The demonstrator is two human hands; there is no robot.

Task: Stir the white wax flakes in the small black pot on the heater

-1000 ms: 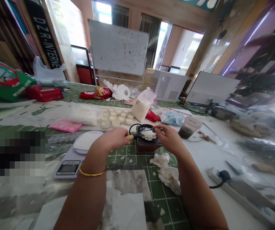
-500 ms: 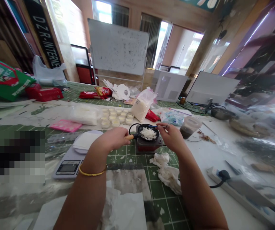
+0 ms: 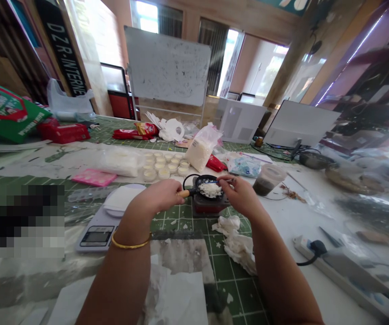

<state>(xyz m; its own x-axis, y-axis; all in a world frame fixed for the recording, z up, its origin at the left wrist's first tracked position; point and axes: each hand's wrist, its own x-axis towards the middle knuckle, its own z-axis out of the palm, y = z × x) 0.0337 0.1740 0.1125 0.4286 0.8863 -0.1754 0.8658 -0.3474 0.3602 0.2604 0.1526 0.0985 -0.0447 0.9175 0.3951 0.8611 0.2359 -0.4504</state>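
Note:
A small black frying pan (image 3: 198, 183) sits on a small hot plate (image 3: 210, 207), holding a heap of white flakes (image 3: 211, 189). My left hand (image 3: 165, 195) is closed round the pan's wooden handle (image 3: 183, 193). Over the pan's right rim, my right hand (image 3: 236, 192) pinches a thin bluish stirring stick (image 3: 211, 182), whose far end reaches in among the flakes. Fingers partly cover the stick, so its full shape is hidden. Behind the pan stand several small cups of pale wax-like material (image 3: 163, 173) and a clear bag of white granules (image 3: 201, 149).
A digital scale (image 3: 96, 237) lies left of my left forearm, with a pink mould (image 3: 94, 177) beyond it. Crumpled tissues (image 3: 240, 248) rest by my right forearm. On the right are a plastic cup of dark contents (image 3: 265, 180) and a power strip (image 3: 343, 271) with cables.
My right hand has moved slightly left with the stick, further over the pan. My left hand keeps its hold on the handle, and the pan stays on the hot plate.

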